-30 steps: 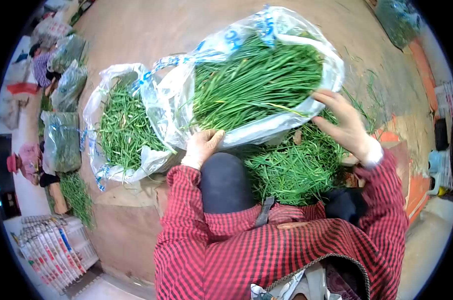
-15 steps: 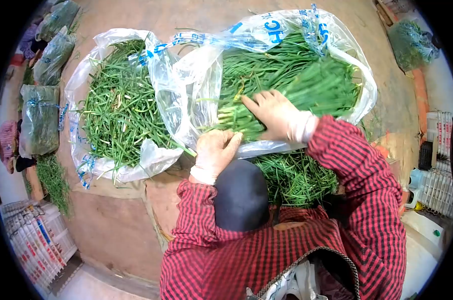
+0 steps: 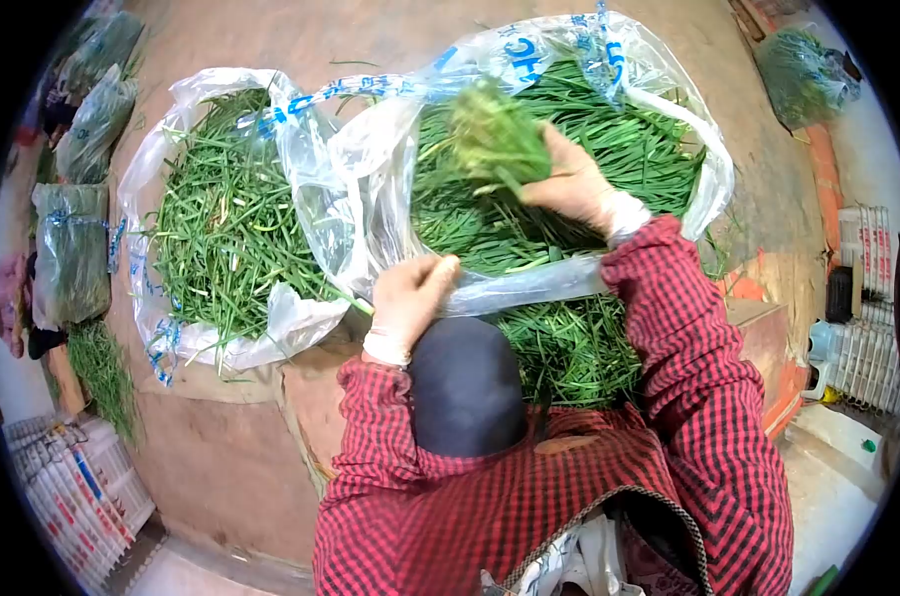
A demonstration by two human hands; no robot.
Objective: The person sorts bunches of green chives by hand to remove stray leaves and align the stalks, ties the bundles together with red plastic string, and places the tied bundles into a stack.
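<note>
My right hand (image 3: 577, 189), in a pale glove, grips a blurred bunch of garlic chives (image 3: 498, 139), holding it above the large open plastic bag (image 3: 529, 286). More long garlic chives (image 3: 619, 149) lie in that bag. My left hand (image 3: 410, 298), also gloved, is closed at the bag's near-left edge with the thumb against the fingers. A green stem (image 3: 361, 304) pokes out beside it; what its fingers hold is hidden. To the left, a second open bag (image 3: 311, 323) contains loose green cuttings (image 3: 226, 223).
A heap of greens (image 3: 574, 353) lies close to my body, by a dark rounded shape (image 3: 468, 387). Filled bags (image 3: 71, 248) line the left side. Stacked white crates (image 3: 77, 487) stand lower left, and others (image 3: 872, 363) at right. A filled bag (image 3: 803, 79) sits upper right.
My right hand has lifted the bunch out of the large bag, its ends now pointing up and left. My left hand stays near the bag's edge. The whole view has shifted slightly.
</note>
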